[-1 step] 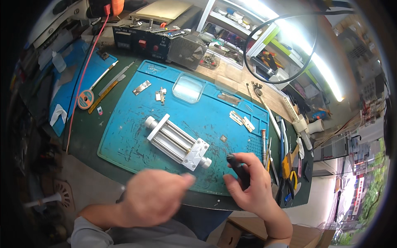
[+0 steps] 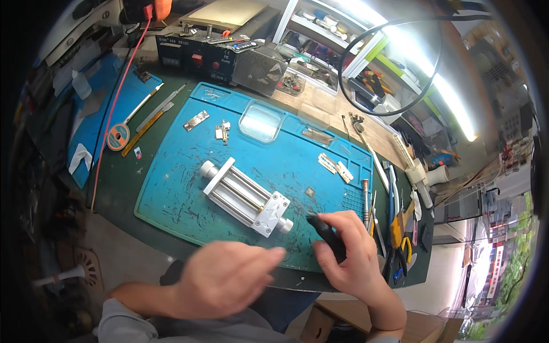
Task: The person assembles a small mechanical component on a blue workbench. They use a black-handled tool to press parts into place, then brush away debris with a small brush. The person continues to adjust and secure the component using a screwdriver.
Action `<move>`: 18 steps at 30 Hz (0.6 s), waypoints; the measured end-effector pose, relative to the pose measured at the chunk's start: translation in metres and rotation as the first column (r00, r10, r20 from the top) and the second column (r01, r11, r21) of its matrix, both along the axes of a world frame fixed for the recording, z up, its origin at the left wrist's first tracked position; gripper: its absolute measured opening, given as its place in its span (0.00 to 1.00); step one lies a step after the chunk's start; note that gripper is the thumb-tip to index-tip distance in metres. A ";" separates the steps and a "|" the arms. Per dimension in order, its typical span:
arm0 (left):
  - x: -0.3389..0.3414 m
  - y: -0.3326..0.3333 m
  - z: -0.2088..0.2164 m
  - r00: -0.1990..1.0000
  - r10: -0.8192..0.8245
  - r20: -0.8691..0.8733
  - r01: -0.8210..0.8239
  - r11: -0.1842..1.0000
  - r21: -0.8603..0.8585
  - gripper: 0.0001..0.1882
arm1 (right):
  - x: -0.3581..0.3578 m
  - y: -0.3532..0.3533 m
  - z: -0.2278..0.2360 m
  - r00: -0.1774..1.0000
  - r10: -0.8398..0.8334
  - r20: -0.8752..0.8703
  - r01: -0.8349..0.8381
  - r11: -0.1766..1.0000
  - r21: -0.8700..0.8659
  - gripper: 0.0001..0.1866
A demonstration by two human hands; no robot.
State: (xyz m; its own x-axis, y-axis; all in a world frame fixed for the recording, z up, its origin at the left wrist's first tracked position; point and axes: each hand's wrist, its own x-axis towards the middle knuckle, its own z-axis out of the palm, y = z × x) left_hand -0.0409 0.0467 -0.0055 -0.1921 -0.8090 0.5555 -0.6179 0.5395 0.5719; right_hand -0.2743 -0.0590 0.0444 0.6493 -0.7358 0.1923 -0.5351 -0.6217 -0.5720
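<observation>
My right hand (image 2: 355, 257) is wrapped around a black stick-like tool (image 2: 330, 235), whose upper end points up and left over the mat. The palm hides its lower part, and I cannot tell its exact kind. My left hand (image 2: 226, 280) hovers at the mat's near edge, slightly blurred. Its fingers are curled together; whatever may be in them is hidden. Beyond both hands a silver sliding clamp (image 2: 247, 197) with parallel rods and a round knob at each end lies slantwise on the blue work mat (image 2: 171, 194). Neither hand touches it.
Small metal parts (image 2: 222, 131) and a clear plastic dish (image 2: 261, 121) rest at the mat's back. White-and-metal pieces (image 2: 336, 167) lie at its right. Pliers (image 2: 405, 251) and other tools line the right edge. A solder reel (image 2: 118, 137) sits left; a black ring (image 2: 340, 74) hangs at upper right.
My left hand has moved slightly right, its fingers now reaching further rightward. The black tool in my right hand has tilted further left at its upper end. The clamp stays put.
</observation>
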 end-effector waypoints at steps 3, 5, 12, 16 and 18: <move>-0.030 -0.013 -0.004 0.995 0.060 0.074 -0.061 0.998 0.012 0.36 | 0.000 -0.007 -0.004 0.997 0.079 -0.012 -0.080 0.988 -0.131 0.30; -0.037 -0.015 -0.003 0.979 0.128 0.156 -0.131 0.991 0.009 0.36 | -0.002 -0.008 -0.012 0.993 0.111 0.050 -0.102 0.982 -0.157 0.30; -0.048 -0.018 -0.011 0.949 0.225 0.220 -0.217 0.974 -0.060 0.28 | -0.005 -0.005 -0.022 0.990 0.114 0.083 -0.088 0.961 -0.262 0.26; -0.052 -0.020 -0.014 0.935 0.249 0.253 -0.232 0.968 -0.098 0.26 | -0.008 -0.008 -0.026 0.988 0.121 0.094 -0.092 0.960 -0.265 0.25; -0.052 -0.020 -0.015 0.935 0.252 0.249 -0.232 0.967 -0.105 0.26 | -0.008 -0.009 -0.026 0.988 0.120 0.097 -0.092 0.962 -0.256 0.25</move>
State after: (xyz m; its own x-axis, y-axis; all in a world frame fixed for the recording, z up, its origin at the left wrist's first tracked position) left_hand -0.0931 0.0263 -0.0202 -0.1400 -0.8081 0.5722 -0.8560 0.3892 0.3402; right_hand -0.2819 -0.0679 0.0186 0.6853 -0.5828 0.4367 -0.4002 -0.8024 -0.4427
